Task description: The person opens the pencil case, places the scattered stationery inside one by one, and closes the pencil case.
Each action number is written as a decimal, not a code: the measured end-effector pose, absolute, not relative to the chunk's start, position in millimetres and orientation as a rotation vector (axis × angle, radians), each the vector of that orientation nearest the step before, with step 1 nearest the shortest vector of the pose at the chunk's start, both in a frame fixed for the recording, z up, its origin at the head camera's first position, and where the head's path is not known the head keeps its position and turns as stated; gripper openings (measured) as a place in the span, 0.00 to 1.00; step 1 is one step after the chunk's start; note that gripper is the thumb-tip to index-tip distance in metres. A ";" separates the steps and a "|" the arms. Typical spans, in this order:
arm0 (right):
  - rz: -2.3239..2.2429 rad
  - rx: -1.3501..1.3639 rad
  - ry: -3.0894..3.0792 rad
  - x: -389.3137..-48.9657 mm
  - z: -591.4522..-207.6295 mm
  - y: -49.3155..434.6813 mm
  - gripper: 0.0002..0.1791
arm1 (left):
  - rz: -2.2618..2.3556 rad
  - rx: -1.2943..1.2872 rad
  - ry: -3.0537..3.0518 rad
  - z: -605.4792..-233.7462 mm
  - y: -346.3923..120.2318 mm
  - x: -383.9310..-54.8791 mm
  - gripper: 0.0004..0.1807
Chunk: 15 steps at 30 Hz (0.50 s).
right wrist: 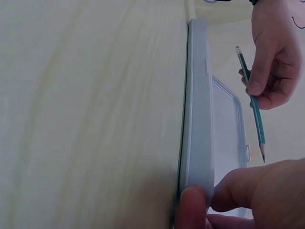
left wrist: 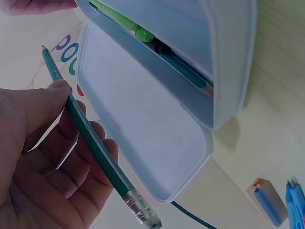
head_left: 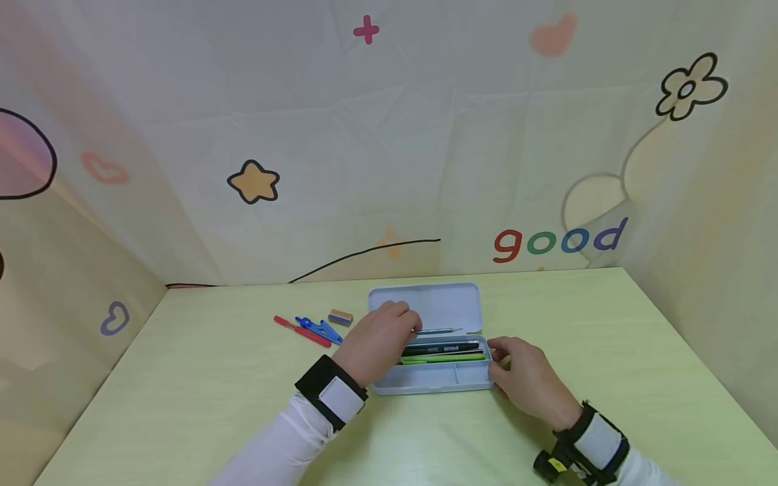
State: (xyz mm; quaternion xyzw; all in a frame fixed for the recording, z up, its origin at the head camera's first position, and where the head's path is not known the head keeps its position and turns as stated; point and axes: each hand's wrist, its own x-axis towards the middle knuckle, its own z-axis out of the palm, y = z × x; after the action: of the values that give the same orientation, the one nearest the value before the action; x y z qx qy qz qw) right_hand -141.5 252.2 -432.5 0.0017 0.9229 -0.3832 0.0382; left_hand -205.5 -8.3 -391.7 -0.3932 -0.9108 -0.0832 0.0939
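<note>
My left hand point(head_left: 377, 341) pinches a green pencil point(left wrist: 97, 145) between thumb and fingers over the pencil case. The pencil has a sharpened tip and a metal-banded eraser end. The light blue pencil case point(head_left: 416, 385) lies with its lid point(head_left: 437, 304) folded back toward the wall. Inside it are a black pen point(head_left: 446, 348), a light green pen point(head_left: 444, 359) and another dark green pencil point(left wrist: 188, 76). My right hand point(head_left: 529, 378) grips the case at its right end, with the thumb and fingers around the edge in the right wrist view point(right wrist: 193, 207).
Left of the case lie a red pen point(head_left: 315, 337), a blue compass point(head_left: 319, 329) and a small orange, white and blue eraser point(head_left: 340, 318). A printed cloth wall stands behind the pale wooden table point(head_left: 213, 391).
</note>
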 end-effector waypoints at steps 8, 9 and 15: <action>-1.161 0.025 2.825 -142.0 -431.4 251.4 0.25 | -0.241 -1.179 -2.702 -397.5 0.2 -209.5 0.05; -1.160 0.024 2.825 -142.0 -431.2 251.5 0.25 | -0.235 -1.179 -2.700 -397.8 1.2 -209.7 0.05; -1.159 0.015 2.823 -141.6 -430.0 252.5 0.26 | -0.213 -1.178 -2.699 -397.9 7.4 -209.7 0.04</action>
State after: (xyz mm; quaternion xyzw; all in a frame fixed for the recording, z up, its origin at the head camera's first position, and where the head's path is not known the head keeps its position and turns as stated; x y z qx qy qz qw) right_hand -141.6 252.5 -430.0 0.0049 0.9241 -0.3794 0.0450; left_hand -209.7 7.4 -397.9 -0.3973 -0.9100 -0.0717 0.0941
